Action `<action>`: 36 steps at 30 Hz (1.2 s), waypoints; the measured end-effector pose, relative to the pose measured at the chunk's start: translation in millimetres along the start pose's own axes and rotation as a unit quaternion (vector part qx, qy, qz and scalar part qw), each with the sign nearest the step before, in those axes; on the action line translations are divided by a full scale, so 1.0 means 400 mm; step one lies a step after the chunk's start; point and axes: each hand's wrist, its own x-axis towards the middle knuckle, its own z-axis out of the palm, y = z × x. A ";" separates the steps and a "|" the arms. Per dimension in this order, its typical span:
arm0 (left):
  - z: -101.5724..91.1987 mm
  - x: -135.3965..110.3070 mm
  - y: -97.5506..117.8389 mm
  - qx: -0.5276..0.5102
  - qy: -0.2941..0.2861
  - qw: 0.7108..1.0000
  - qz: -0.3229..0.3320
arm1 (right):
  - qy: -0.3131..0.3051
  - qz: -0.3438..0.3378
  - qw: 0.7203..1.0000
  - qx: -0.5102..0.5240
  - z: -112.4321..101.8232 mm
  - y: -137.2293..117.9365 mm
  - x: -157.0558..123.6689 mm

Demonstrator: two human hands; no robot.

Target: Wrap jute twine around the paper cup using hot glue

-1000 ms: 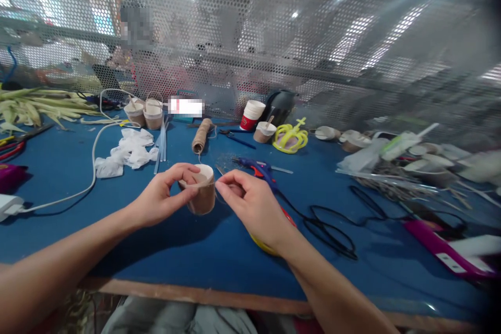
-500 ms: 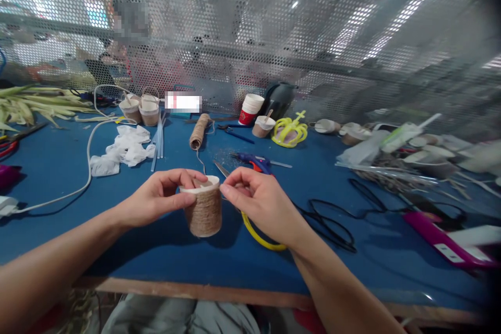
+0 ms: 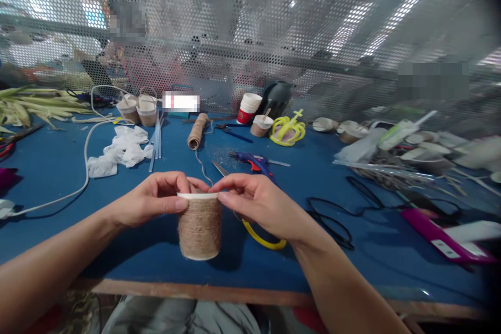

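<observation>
A paper cup (image 3: 200, 229) wound with brown twine hangs between my hands above the near part of the table, its white rim uncovered. My left hand (image 3: 158, 195) pinches the rim on the left, thumb outside and fingers inside. At the right side of the rim, my right hand (image 3: 250, 198) has thumb and forefinger closed on the edge; whether twine is also in that pinch is hidden. Behind the cup lies a roll of twine (image 3: 198, 131), from which a strand runs to the cup. Yellow-handled scissors (image 3: 266, 242) lie partly under my right hand.
A blue glue gun (image 3: 252, 160) lies beyond my right hand. White crumpled cloth (image 3: 123, 150) and clear glue sticks (image 3: 156, 141) are on the left. Twine-covered cups (image 3: 146, 112) stand behind. A purple power strip (image 3: 434, 235) and black cable (image 3: 332, 224) lie right.
The cup has tilted so its side faces me and its opening shows less. My right hand has gone from beside the rim to gripping its edge.
</observation>
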 end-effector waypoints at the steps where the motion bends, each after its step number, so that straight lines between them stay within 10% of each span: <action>1: -0.001 0.000 0.000 -0.009 -0.001 1.000 -0.004 | -0.006 0.000 1.000 0.013 -0.002 0.000 -0.001; 14: -0.043 0.018 -0.012 0.058 -0.008 0.998 0.011 | -0.001 -0.023 0.999 -0.023 -0.014 0.005 0.002; 24: 0.008 0.022 -0.008 0.360 0.039 0.932 0.010 | 0.009 0.013 0.995 -0.095 0.028 0.005 0.010; 36: -0.001 0.019 -0.019 0.271 0.046 0.962 0.007 | 0.026 0.009 0.996 -0.085 0.028 0.008 0.007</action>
